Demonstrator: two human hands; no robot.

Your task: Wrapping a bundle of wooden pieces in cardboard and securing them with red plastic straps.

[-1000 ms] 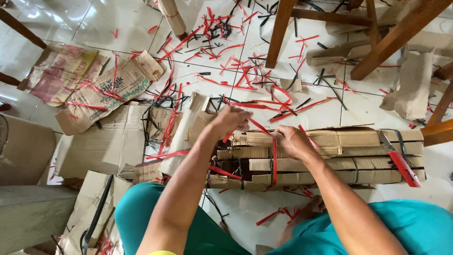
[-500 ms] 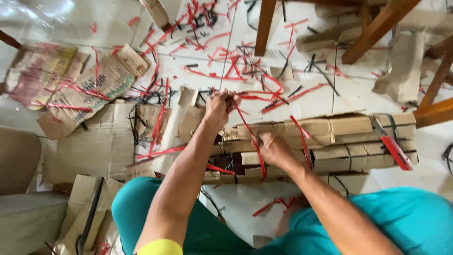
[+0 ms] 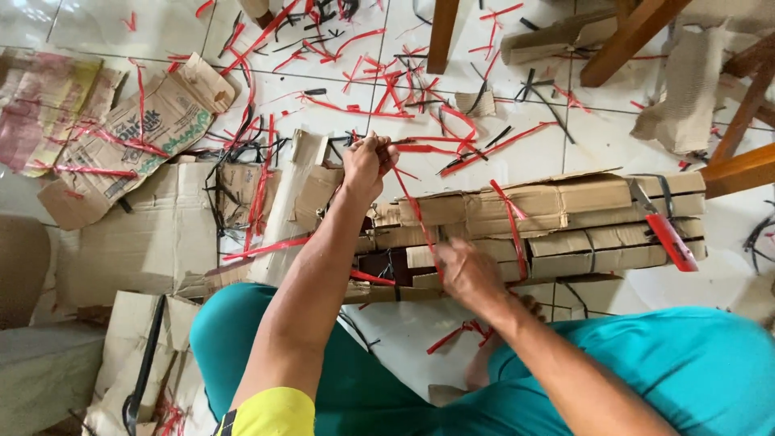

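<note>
The left hand [image 3: 368, 164] is clenched on the end of a red strap [image 3: 416, 218], arm stretched out over the floor [image 3: 517, 157], pulling it taut. The strap runs down across a cardboard bundle [image 3: 549, 222] to the right hand [image 3: 468, 273], which presses on the bundle's near edge; its fingers are turned away, so I cannot tell whether it grips the strap. The bundle lies on the floor just ahead of the knees, a red-handled cutter [image 3: 666, 234] on its right end. Chair legs [image 3: 442, 32] are cut off at the top

One cardboard bundle [image 3: 557, 222], one red-handled cutter [image 3: 668, 238].
</note>
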